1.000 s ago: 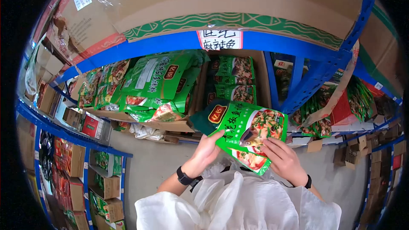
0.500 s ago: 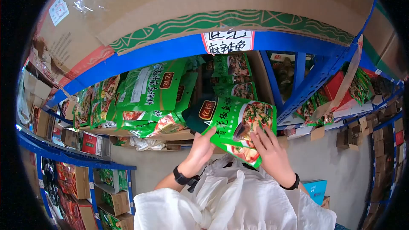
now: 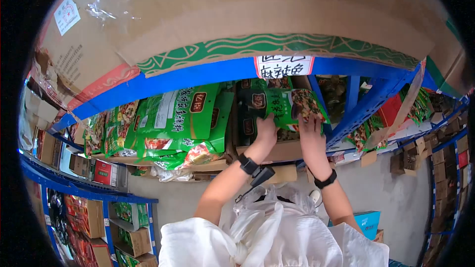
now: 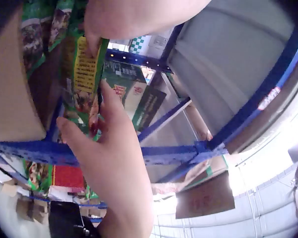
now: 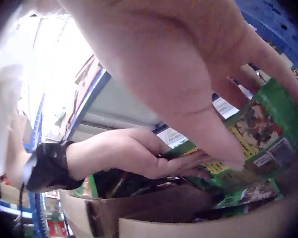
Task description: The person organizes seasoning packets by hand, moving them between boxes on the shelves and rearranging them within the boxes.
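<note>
A green seasoning packet (image 3: 282, 106) with a food picture lies tilted over the open carton (image 3: 279, 152) on the shelf. My left hand (image 3: 265, 132) pinches its lower left edge, thumb on the front and fingers behind. At the right side of the packet, my right hand (image 3: 311, 141) grips it with fingers spread over the printed front; its thumb (image 5: 223, 146) lies on the back, which has a yellow text panel. More green packets (image 5: 248, 193) sit underneath inside the carton, partly hidden.
Left of the carton, larger green packets (image 3: 178, 113) are piled up. A blue shelf beam (image 3: 208, 79) with a handwritten label (image 3: 284, 66) crosses above, bearing a big cardboard box (image 3: 277, 10). A blue upright (image 3: 368, 106) stands close to the right.
Both hands have reached forward, carrying the packet away from the body to above the carton. The right hand has shifted toward the packet's lower right side.
</note>
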Available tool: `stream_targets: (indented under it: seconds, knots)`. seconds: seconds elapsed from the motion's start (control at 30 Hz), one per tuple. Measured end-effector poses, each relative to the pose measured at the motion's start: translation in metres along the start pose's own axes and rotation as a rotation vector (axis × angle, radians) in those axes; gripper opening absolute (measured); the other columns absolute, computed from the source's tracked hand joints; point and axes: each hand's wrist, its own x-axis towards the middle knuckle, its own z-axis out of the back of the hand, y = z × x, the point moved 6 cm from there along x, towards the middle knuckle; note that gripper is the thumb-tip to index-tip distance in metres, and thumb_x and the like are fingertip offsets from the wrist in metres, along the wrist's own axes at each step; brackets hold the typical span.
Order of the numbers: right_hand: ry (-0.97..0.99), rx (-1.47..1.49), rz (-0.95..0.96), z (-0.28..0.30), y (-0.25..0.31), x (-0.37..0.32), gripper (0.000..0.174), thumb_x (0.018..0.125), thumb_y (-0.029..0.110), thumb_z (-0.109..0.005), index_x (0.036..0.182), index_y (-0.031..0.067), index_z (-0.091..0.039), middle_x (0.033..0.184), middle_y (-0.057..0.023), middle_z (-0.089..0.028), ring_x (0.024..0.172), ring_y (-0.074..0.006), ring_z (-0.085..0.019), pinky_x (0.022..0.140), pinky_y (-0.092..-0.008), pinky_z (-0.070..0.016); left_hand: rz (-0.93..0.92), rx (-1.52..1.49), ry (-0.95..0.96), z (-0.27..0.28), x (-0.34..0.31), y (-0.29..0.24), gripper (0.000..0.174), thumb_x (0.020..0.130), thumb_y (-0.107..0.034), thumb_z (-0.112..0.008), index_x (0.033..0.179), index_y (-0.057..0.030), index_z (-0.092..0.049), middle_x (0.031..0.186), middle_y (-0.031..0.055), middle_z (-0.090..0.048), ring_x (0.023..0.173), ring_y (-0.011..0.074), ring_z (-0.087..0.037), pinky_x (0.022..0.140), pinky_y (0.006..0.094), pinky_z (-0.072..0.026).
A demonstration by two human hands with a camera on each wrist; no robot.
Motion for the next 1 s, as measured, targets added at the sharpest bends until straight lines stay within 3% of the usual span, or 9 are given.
stream_targets:
  seconds: [0.03, 0.2, 0.27, 0.33, 0.4, 0.47, 0.7, 0.87, 1.0]
  knots:
    - [-0.014, -0.016, -0.023, -0.011, -0.001, 0.014, 0.053, 0.076, 0.004, -0.051, 0.127, 0.0047, -0.038, 0.123, -0.0181, -0.044, 0.115, -0.0322, -0.043, 0.071, -0.0409, -0.0518, 0.031, 0.128, 0.044, -0.005, 0.011, -0.005, 0.078, 0.089, -0.006, -0.048, 0.140, -0.0118, 0.011, 0.131, 0.0168, -0.031, 0.087, 0.0239, -0.055, 0.066, 0.0347, -0.0482]
    - [-0.099, -0.045, -0.132, -0.078, -0.001, 0.110, 0.059, 0.079, 0.011, -0.052, 0.134, 0.0044, -0.031, 0.127, -0.0204, -0.043, 0.118, -0.0352, -0.041, 0.064, -0.0484, -0.0501, -0.188, -0.085, 0.057, -0.030, 0.109, -0.015, 0.041, 0.086, -0.005, -0.051, 0.124, -0.0023, -0.036, 0.110, 0.0132, -0.051, 0.078, 0.0211, -0.056, 0.061, 0.0343, -0.0485]
    - [-0.248, -0.123, -0.110, -0.147, 0.003, 0.146, 0.040, 0.078, 0.012, -0.053, 0.116, 0.0015, -0.052, 0.106, -0.0211, -0.057, 0.096, -0.0329, -0.057, 0.053, -0.0468, -0.0478, -0.153, 0.048, 0.051, -0.030, 0.138, -0.014, 0.037, 0.081, -0.015, -0.059, 0.112, -0.0031, -0.043, 0.104, 0.0134, -0.052, 0.087, 0.0235, -0.055, 0.065, 0.0378, -0.0489]
    - [0.366, 0.248, -0.068, -0.154, 0.006, 0.151, 0.031, 0.083, 0.007, -0.042, 0.108, -0.0103, -0.046, 0.087, -0.0201, -0.062, 0.085, -0.0342, -0.061, 0.057, -0.0455, -0.0492, 0.017, 0.254, 0.187, -0.002, 0.182, 0.012, 0.062, 0.079, -0.027, -0.064, 0.127, -0.0032, -0.033, 0.116, 0.0181, -0.044, 0.099, 0.0294, -0.049, 0.072, 0.0416, -0.0477]
    - [0.422, 0.264, -0.087, -0.202, 0.006, 0.163, 0.030, 0.084, 0.006, -0.041, 0.111, -0.0060, -0.049, 0.080, -0.0199, -0.063, 0.074, -0.0345, -0.063, 0.062, -0.0435, -0.0511, -0.110, 0.453, 0.257, 0.028, 0.223, 0.031, 0.060, 0.076, -0.030, -0.066, 0.122, -0.0010, -0.039, 0.115, 0.0200, -0.043, 0.099, 0.0332, -0.049, 0.075, 0.0416, -0.0487]
    - [0.459, 0.163, 0.014, -0.245, 0.009, 0.158, 0.030, 0.083, 0.006, -0.042, 0.111, -0.0028, -0.051, 0.079, -0.0199, -0.063, 0.077, -0.0328, -0.063, 0.064, -0.0423, -0.0517, 0.163, 0.172, 0.077, 0.031, 0.169, 0.016, 0.060, 0.077, -0.030, -0.065, 0.121, 0.0005, -0.040, 0.115, 0.0206, -0.043, 0.098, 0.0347, -0.049, 0.076, 0.0422, -0.0491]
    - [0.371, 0.277, 0.162, -0.192, 0.008, 0.153, 0.017, 0.079, 0.007, -0.049, 0.076, 0.0001, -0.064, 0.081, -0.0196, -0.063, 0.077, -0.0327, -0.063, 0.065, -0.0426, -0.0509, -0.232, 0.153, 0.283, 0.089, 0.234, 0.033, 0.046, 0.084, -0.026, -0.057, 0.116, 0.0022, -0.043, 0.113, 0.0206, -0.046, 0.095, 0.0348, -0.054, 0.078, 0.0423, -0.0519]
    - [0.114, 0.360, 0.316, -0.130, 0.002, 0.108, 0.020, 0.078, 0.010, -0.048, 0.075, -0.0012, -0.063, 0.079, -0.0203, -0.062, 0.076, -0.0325, -0.062, 0.063, -0.0422, -0.0499, -0.048, -0.213, 0.161, 0.061, 0.161, 0.013, 0.033, 0.092, -0.025, -0.041, 0.108, 0.0037, -0.050, 0.103, 0.0186, -0.059, 0.096, 0.0286, -0.060, 0.078, 0.0343, -0.0533]
    - [0.564, 0.313, 0.203, -0.111, -0.013, 0.051, 0.030, 0.085, 0.025, -0.046, 0.081, 0.0003, -0.064, 0.084, -0.0189, -0.063, 0.082, -0.0330, -0.061, 0.069, -0.0441, -0.0481, 0.187, 0.260, 0.252, 0.070, 0.035, -0.001, 0.037, 0.091, -0.030, -0.043, 0.095, 0.0043, -0.057, 0.087, 0.0186, -0.064, 0.079, 0.0275, -0.065, 0.070, 0.0326, -0.0543]
